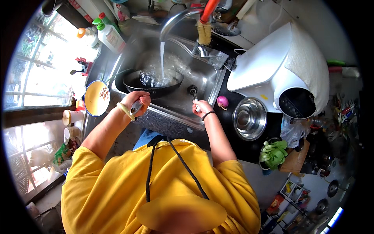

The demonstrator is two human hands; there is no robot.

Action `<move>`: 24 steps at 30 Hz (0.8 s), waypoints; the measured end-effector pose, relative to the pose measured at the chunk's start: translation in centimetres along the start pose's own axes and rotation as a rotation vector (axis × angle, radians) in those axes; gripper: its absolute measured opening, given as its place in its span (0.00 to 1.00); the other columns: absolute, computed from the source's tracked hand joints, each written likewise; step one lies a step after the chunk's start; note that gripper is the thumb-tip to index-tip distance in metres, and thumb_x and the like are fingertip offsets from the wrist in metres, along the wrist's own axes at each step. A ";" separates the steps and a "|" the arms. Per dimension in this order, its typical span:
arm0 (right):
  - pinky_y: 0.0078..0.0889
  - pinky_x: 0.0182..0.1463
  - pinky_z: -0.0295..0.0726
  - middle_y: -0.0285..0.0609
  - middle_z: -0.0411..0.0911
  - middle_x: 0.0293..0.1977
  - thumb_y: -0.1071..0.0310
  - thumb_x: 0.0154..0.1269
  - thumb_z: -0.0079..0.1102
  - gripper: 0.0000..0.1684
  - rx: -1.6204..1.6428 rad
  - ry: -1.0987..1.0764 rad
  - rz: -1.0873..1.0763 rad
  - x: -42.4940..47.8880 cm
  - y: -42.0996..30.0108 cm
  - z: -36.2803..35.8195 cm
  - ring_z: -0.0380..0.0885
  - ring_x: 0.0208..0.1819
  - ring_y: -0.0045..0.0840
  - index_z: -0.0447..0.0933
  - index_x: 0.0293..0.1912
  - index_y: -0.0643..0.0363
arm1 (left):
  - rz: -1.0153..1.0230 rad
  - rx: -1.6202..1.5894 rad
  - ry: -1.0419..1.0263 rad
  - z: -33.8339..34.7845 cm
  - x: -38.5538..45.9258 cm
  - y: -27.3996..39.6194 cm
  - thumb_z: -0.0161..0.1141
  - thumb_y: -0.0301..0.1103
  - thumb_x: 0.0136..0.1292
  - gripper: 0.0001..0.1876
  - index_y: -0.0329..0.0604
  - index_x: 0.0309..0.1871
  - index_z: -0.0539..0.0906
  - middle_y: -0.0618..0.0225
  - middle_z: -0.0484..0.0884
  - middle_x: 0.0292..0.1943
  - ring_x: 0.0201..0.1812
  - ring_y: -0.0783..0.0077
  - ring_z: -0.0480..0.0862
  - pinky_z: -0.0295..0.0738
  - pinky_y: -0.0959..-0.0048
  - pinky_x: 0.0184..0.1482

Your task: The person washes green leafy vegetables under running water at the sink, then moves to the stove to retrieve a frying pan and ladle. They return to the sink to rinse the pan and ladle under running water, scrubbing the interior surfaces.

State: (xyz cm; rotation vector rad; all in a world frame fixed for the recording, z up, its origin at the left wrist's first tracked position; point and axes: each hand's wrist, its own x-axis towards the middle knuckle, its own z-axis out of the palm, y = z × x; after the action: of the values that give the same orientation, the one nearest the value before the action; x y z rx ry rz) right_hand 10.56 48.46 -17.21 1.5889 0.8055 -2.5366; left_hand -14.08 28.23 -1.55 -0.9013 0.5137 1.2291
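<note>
My left hand grips the handle of a dark frying pan, which I hold tilted over the stainless steel sink. A stream of water runs from the curved chrome faucet into the pan and splashes inside it. To the right of the pan, my right hand is closed around the pale handle of a scrub brush. The brush's dark head is low in the sink, apart from the pan. What lies under the pan is partly hidden.
A red onion, a steel bowl and leafy greens stand right of the sink, below a large white appliance. Left are a plate with small pieces on it and a green-topped bottle. A yellow-bristled brush hangs behind.
</note>
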 end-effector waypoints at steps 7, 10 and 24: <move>0.26 0.22 0.76 0.33 0.71 0.22 0.69 0.63 0.56 0.05 0.084 -0.057 -0.050 -3.8 2.5 0.1 0.71 0.19 0.18 0.69 0.32 0.56 | -0.017 0.344 0.241 2.3 -0.5 -0.1 0.46 0.29 0.67 0.14 0.47 0.22 0.63 0.78 0.64 0.17 0.15 0.86 0.66 0.65 0.87 0.16; 0.26 0.23 0.77 0.32 0.71 0.22 0.68 0.63 0.57 0.05 0.054 -0.082 -0.106 -4.9 3.0 -0.1 0.71 0.20 0.17 0.70 0.32 0.55 | 0.019 0.558 0.372 3.2 -1.1 -0.4 0.46 0.30 0.68 0.14 0.48 0.22 0.63 0.78 0.64 0.16 0.15 0.87 0.66 0.63 0.87 0.16; 0.23 0.18 0.76 0.33 0.70 0.20 0.70 0.61 0.58 0.07 -0.165 -0.090 -0.271 -6.0 4.4 -0.4 0.70 0.16 0.17 0.69 0.32 0.57 | 0.468 1.432 0.672 2.6 -4.5 -2.3 0.57 0.26 0.59 0.09 0.38 0.26 0.69 0.66 0.72 0.19 0.15 0.76 0.72 0.68 0.75 0.14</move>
State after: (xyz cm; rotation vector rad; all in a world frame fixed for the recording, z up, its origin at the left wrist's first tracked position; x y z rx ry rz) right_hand 15.08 43.46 -14.01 1.3903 1.2588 -2.6095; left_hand -13.50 27.60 4.07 0.1225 1.8945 0.5950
